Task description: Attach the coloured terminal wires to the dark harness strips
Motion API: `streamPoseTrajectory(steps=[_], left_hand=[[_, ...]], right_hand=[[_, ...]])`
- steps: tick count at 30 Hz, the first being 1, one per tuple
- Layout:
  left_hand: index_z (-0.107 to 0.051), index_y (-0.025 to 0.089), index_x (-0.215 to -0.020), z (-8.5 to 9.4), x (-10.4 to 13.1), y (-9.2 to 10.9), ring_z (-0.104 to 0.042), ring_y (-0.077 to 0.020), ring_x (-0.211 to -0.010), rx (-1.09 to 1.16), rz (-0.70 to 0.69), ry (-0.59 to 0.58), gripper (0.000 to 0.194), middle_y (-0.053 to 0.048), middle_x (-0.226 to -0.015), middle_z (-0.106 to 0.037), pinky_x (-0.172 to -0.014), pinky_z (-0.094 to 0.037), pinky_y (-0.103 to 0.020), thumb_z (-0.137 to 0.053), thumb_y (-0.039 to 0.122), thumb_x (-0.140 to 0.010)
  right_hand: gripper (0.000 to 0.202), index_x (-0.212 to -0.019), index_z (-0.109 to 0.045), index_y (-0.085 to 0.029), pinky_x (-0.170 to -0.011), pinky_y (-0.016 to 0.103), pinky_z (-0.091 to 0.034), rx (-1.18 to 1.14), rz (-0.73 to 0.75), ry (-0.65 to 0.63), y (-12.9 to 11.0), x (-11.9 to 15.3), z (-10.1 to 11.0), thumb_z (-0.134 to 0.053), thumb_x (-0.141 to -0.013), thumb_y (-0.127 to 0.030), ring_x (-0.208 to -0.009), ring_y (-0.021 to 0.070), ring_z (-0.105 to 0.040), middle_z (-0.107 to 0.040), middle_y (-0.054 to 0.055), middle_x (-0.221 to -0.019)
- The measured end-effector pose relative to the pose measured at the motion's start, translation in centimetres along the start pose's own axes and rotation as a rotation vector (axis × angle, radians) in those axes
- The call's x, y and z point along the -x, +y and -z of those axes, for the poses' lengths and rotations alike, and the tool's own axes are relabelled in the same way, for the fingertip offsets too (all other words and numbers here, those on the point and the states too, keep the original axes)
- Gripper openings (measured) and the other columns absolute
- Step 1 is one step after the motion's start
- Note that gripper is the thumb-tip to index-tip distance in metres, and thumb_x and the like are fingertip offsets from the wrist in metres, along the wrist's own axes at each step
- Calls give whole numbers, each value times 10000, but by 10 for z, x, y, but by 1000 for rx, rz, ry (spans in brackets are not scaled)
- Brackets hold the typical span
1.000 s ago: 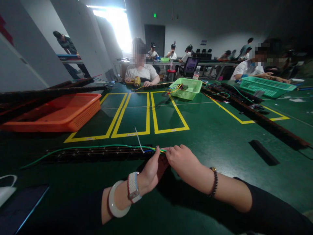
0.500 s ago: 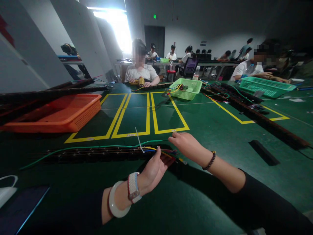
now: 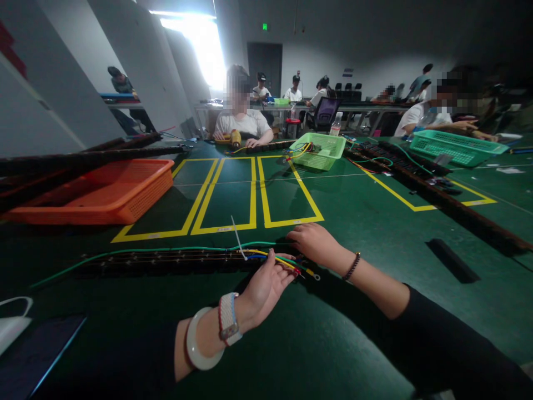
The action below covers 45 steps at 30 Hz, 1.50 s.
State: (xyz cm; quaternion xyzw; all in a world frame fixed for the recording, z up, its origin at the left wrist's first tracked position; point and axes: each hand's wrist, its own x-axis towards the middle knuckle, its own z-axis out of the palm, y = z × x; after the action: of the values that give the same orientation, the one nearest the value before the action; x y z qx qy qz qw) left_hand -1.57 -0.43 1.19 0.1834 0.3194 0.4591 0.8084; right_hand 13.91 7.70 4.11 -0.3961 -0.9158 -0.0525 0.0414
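A long dark slotted strip (image 3: 166, 262) lies across the green table in front of me, with a bundle of coloured wires at its right end. My left hand (image 3: 264, 286) cradles the bundle from below, thumb up, holding the yellow, blue and green wires (image 3: 260, 255). A ring terminal (image 3: 315, 276) pokes out past its fingers. My right hand (image 3: 314, 243) is closed just beyond the bundle, over the end of a long green wire (image 3: 158, 248); its fingertips are partly hidden. A white cable tie (image 3: 237, 234) stands up from the bundle.
An orange basket (image 3: 144, 191) sits at the left, near more dark strips. Yellow tape outlines (image 3: 255, 194) mark the table. Farther back are a light green basket (image 3: 320, 158), a teal basket (image 3: 453, 155) and a person with a yellow tool (image 3: 235, 138). A phone (image 3: 45, 353) lies at lower left.
My right hand has tilted and lowered slightly toward the bundle, and the green wire's end has come with it. The coloured wires now lie more visibly across my left fingers.
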Motion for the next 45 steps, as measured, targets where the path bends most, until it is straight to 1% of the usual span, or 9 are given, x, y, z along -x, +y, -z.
streamPoseTrajectory(steps=[3,7,11,16,22,30,35,39,45], left_hand=[[-592,108,-1068,-2,1,1,-546,-207,-1107,19,-3,-3,396,-138,-1128,-609,-1045,-360,-365,-417,427,-913],[-624,148,-941,-1,-2,-2,-601,-171,-931,73,-58,33,292,-81,-970,-655,-953,-428,-358,-430,365,-919],[-626,156,-842,0,-5,-6,-604,-154,-871,106,-77,54,251,-56,-886,-658,-925,-438,-343,-486,357,-896],[-633,148,-928,1,-4,-7,-598,-177,-945,76,-88,10,241,-87,-983,-657,-965,-402,-359,-499,345,-891],[-614,143,-986,2,-2,-6,-594,-182,-939,10,-98,-15,241,-96,-1017,-646,-964,-400,-383,-464,315,-909],[-596,127,-1015,-2,1,-3,-595,-191,-960,-18,-53,6,240,-111,-1002,-647,-1000,-383,-397,-434,276,-920],[-594,130,-1008,-1,-1,-4,-593,-189,-972,-8,-50,5,232,-107,-1023,-644,-989,-391,-394,-436,276,-921],[-603,146,-983,2,-3,-6,-603,-178,-935,28,-90,-11,207,-81,-1004,-655,-965,-412,-392,-453,272,-915],[-624,122,-933,4,-3,-7,-617,-176,-903,6,-68,-12,247,-94,-965,-667,-971,-416,-379,-466,310,-909]], right_hand=[[199,-832,-631,-155,-598,257,-336,-76,-59,37,-6,5,17,-551,-893,-327,-708,147,-564,-636,46,-809],[321,-796,-601,-171,-540,257,-307,-125,17,18,-25,16,36,-587,-837,-489,-657,150,-556,-620,24,-744],[155,-882,-577,-159,-561,265,-343,-45,91,-26,-41,23,32,-646,-808,-277,-685,161,-583,-637,39,-807],[89,-891,-550,-147,-558,261,-361,-12,67,-30,-39,20,24,-535,-826,-88,-673,148,-587,-620,43,-813],[58,-883,-555,-162,-521,239,-345,-50,16,-22,-26,17,25,-504,-875,-137,-635,126,-564,-594,33,-824],[163,-922,-624,-167,-622,228,-395,-216,14,-115,-13,8,12,-463,-908,-153,-754,135,-585,-629,48,-833],[151,-956,-650,-171,-615,240,-391,-205,-25,-125,-12,11,25,-526,-876,-205,-759,151,-589,-653,57,-852],[180,-866,-660,-176,-587,249,-385,-202,-88,-108,-13,20,44,-556,-871,-323,-716,158,-587,-654,52,-818],[239,-838,-673,-144,-562,273,-417,-82,-91,-259,-28,31,47,-637,-814,-379,-718,222,-634,-671,92,-788]])
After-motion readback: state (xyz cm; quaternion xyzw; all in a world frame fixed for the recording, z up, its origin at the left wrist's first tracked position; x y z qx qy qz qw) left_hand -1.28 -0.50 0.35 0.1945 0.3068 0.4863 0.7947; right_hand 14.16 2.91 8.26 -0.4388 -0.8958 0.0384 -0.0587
